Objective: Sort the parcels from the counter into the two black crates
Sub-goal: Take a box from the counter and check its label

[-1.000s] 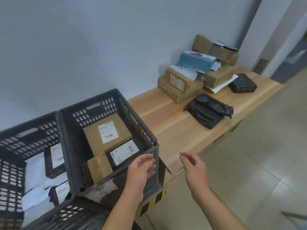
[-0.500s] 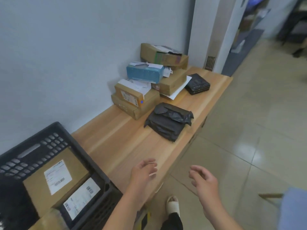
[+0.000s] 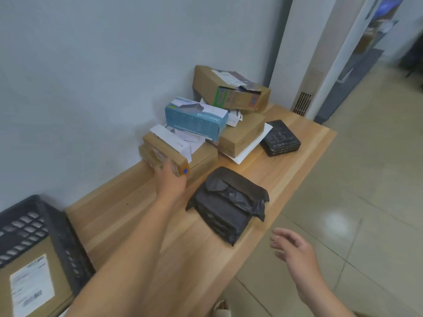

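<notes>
The left hand point(image 3: 170, 179) is stretched across the wooden counter point(image 3: 128, 225) and laid against the near end of a small cardboard box point(image 3: 160, 152), the front parcel of a stack piled against the wall. Whether the fingers are closed on it cannot be told through the blur. A blue box point(image 3: 196, 122) and a torn brown carton point(image 3: 212, 85) are seen higher in the stack, and a black bagged parcel point(image 3: 229, 202) lies just beside the wrist. The right hand point(image 3: 290, 245) is held empty, fingers loosely spread, off the counter's edge. A black crate point(image 3: 57, 225) with a labelled box point(image 3: 34, 289) inside is seen at lower left.
</notes>
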